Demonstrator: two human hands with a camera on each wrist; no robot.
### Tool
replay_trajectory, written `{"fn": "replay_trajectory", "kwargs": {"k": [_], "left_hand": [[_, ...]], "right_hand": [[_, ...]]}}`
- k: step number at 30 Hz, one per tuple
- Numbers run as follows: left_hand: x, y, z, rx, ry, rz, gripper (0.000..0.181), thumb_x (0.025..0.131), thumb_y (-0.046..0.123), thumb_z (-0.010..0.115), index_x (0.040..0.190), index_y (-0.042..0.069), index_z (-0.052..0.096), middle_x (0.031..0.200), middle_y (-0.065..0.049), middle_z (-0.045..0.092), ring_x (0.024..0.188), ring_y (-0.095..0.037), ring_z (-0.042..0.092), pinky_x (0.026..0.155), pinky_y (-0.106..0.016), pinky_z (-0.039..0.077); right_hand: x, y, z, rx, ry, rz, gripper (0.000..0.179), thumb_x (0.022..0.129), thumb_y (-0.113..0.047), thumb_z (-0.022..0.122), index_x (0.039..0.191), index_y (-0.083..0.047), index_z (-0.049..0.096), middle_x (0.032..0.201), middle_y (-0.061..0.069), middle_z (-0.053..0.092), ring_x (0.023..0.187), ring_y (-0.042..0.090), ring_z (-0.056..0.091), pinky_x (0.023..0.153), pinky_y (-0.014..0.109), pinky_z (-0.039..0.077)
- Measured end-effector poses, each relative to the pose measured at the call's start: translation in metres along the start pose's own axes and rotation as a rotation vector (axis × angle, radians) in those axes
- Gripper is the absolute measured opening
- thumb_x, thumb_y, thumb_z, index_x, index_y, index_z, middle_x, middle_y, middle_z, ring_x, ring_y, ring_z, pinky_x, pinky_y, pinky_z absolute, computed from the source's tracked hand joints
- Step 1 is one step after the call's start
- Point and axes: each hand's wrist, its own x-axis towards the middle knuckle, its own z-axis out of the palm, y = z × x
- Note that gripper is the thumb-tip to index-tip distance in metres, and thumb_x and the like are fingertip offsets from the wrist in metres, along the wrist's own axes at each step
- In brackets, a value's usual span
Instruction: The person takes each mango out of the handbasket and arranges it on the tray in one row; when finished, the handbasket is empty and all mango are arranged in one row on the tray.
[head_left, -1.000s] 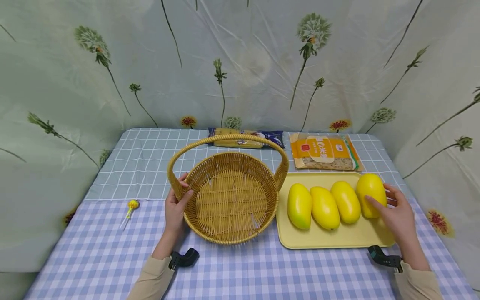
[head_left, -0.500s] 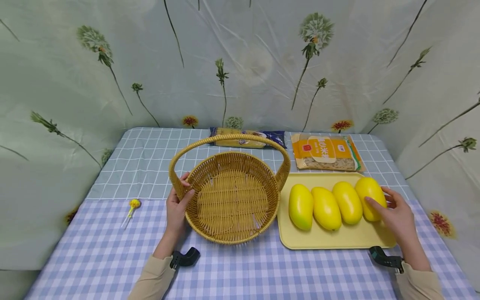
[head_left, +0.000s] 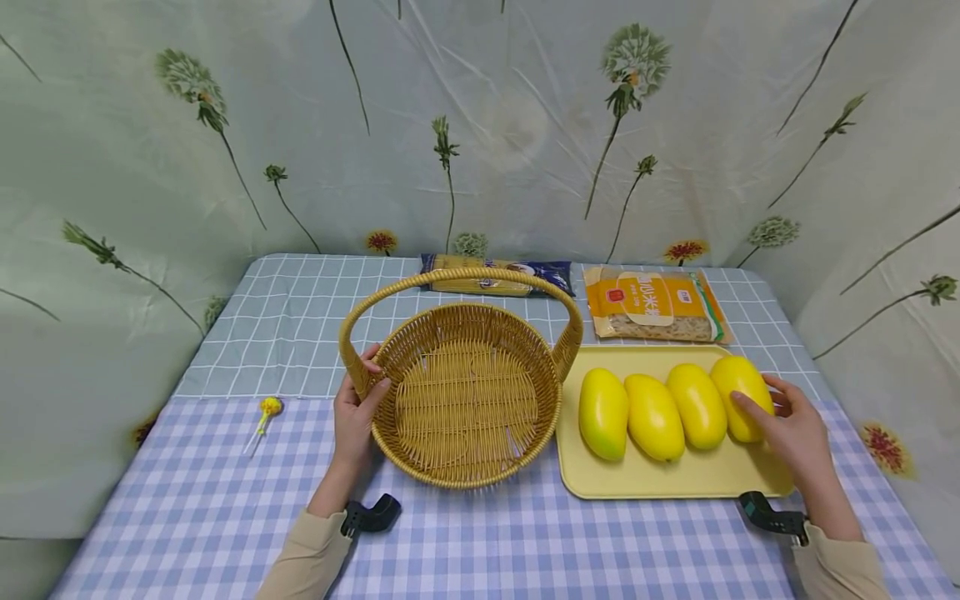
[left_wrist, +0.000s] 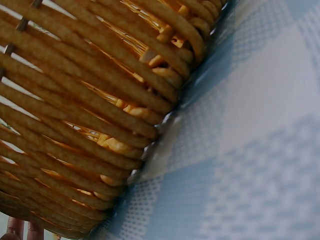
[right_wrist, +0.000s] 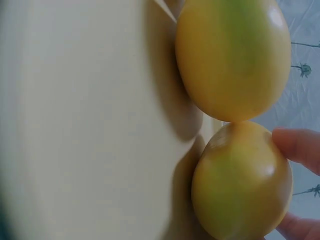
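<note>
A round wicker basket (head_left: 467, 477) with a tall arched handle stands in the middle of the table. At its left side my left hand (head_left: 356, 421) grips the rim by the handle's base, thumb on the inside; its other fingers are partly hidden behind the wicker. To the right lies a yellow tray (head_left: 637, 483) bearing several yellow mangoes (head_left: 654, 417) in a row. My right hand (head_left: 791, 425) holds the rightmost mango (head_left: 741, 398) between thumb and fingers. In the right wrist view that mango (right_wrist: 242, 185) touches its neighbour (right_wrist: 232, 60).
A lollipop (head_left: 268, 408) lies on the checked tablecloth (head_left: 187, 500) at the left. Behind the basket is a blue-and-yellow packet (head_left: 487, 285). An orange bag of grain (head_left: 656, 304) sits behind the tray, and a flower-printed cloth hangs at the back.
The rightmost mango has come down onto the tray, nearer me and against its neighbour, with my right hand still on it. My left hand and the basket have stayed in place.
</note>
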Motion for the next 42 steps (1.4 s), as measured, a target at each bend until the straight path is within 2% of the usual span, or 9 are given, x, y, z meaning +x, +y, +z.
{"fn": "replay_trajectory", "kwargs": {"k": [15,29,40,42], "left_hand": [[-0.0008,0.0022,0.0018,-0.001,0.012,-0.023,0.025,0.09,-0.007,0.055,0.106,-0.019,0.039,0.142,-0.02,0.041,0.131,-0.027,0.036,0.104,-0.026,0.031],[-0.0005,-0.0005,0.001,-0.002,0.003,0.001,0.025,0.09,-0.009,0.054,0.106,-0.02,0.039,0.142,-0.023,0.039,0.132,-0.026,0.035,0.105,-0.027,0.029],[-0.0009,0.0009,0.0016,0.003,0.0,0.014,0.025,0.09,-0.009,0.054,0.106,-0.019,0.039,0.142,-0.024,0.038,0.132,-0.026,0.036,0.105,-0.027,0.03],[-0.0009,0.0013,0.0014,0.007,0.004,0.014,0.024,0.089,-0.01,0.054,0.106,-0.02,0.039,0.142,-0.024,0.039,0.131,-0.026,0.036,0.105,-0.027,0.03]], "right_hand": [[-0.0015,-0.0002,0.0023,0.009,0.014,0.017,0.082,0.094,-0.049,0.047,0.146,0.006,0.017,0.14,0.039,0.023,0.12,0.053,0.026,0.097,0.064,0.028],[-0.0032,-0.0004,0.0026,0.012,0.042,0.015,0.077,0.096,-0.045,0.045,0.146,0.006,0.017,0.139,0.038,0.024,0.119,0.052,0.028,0.096,0.062,0.028],[-0.0077,-0.0014,0.0009,0.042,0.112,-0.027,0.071,0.096,-0.041,0.048,0.145,0.005,0.025,0.139,0.033,0.032,0.122,0.048,0.03,0.1,0.061,0.027],[-0.0087,-0.0009,0.0009,0.037,0.14,-0.044,0.068,0.096,-0.039,0.049,0.145,0.004,0.027,0.138,0.031,0.034,0.122,0.046,0.03,0.101,0.056,0.028]]}}
